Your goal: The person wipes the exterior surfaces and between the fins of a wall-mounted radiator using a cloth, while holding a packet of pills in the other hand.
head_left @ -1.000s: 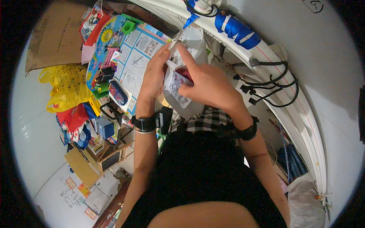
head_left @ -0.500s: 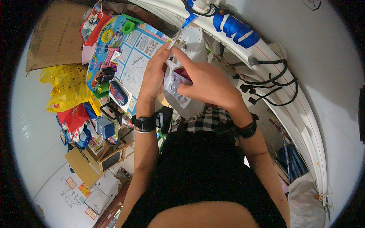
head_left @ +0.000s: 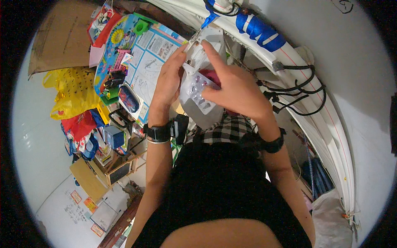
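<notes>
In front of my waist my left hand (head_left: 167, 80) grips the left side of a pale, box-like plastic thing (head_left: 197, 56) with a white frame, its fingertips at the upper edge. My right hand (head_left: 240, 91) pinches a clear blister pack (head_left: 197, 91) with the thumb on its face. Its index finger stretches up over the white frame. Something dark red (head_left: 211, 77) shows between the pack and my right palm. A greyish-white surface (head_left: 202, 118) lies below the pack; whether it belongs to the box I cannot tell.
Left stands a table with a colourful printed board (head_left: 147, 66), a pencil case (head_left: 129, 99) and small toys. A yellow plastic bag (head_left: 74, 93) and a cardboard box (head_left: 62, 39) are farther left. White pipes (head_left: 322, 103) with black cables (head_left: 304, 89) and blue wrapping (head_left: 260, 33) curve along the right.
My right hand has shifted slightly to the right, and the blister pack has tilted with it, showing more of its face. My left hand has stayed nearly in place.
</notes>
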Demonstrator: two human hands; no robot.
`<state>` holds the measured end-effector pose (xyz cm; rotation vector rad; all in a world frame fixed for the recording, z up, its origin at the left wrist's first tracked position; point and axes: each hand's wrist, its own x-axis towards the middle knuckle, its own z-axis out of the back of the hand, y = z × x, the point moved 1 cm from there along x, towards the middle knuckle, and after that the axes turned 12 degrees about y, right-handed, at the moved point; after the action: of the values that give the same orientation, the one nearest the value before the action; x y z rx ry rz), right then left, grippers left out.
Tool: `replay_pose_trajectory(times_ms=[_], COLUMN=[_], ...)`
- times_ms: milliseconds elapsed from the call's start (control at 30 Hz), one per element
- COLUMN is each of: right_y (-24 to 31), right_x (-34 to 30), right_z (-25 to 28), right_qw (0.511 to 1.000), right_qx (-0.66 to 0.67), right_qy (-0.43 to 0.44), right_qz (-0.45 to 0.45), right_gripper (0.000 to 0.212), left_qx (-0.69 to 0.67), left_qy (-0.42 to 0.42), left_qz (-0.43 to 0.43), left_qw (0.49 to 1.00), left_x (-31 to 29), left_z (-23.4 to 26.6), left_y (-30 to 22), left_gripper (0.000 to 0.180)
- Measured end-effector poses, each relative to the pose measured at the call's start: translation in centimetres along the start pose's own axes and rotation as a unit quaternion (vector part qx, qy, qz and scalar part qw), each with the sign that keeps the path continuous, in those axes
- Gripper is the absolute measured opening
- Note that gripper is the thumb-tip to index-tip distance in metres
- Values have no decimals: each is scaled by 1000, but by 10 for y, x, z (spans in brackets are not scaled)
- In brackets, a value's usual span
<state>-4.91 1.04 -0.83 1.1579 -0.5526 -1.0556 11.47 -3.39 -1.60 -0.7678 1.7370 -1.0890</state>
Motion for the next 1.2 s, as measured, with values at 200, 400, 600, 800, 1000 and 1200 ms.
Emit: replay_pose_trajectory(times_ms=[200, 400, 600, 800, 1000, 1200], right_y=[-12, -2, -3, 1, -8, -5], right_x=[-8, -1, 8, 4, 8, 5], right_z=[-1, -9, -5, -5, -19, -12], right_qw=[997, 994, 996, 993, 994, 993], right_qx=[48, 33, 4, 26, 34, 46], right_qy=[54, 98, 92, 118, 103, 110], right_qz=[29, 32, 18, 17, 10, 15], right_gripper=[72, 72, 72, 77, 84, 81], left_qx=[-18, 2, -10, -35, -6, -36], left_qy=[14, 0, 31, -2, 13, 10], left_qz=[2, 16, -2, 6, 4, 11], left_qw=[1000, 1000, 999, 999, 1000, 999], left_x=[1, 2, 4, 1, 2, -1], left_z=[0, 7, 6, 1, 0, -4], left_y=[0, 5, 5, 1, -1, -4], left_gripper=[46, 46, 44, 44, 43, 43])
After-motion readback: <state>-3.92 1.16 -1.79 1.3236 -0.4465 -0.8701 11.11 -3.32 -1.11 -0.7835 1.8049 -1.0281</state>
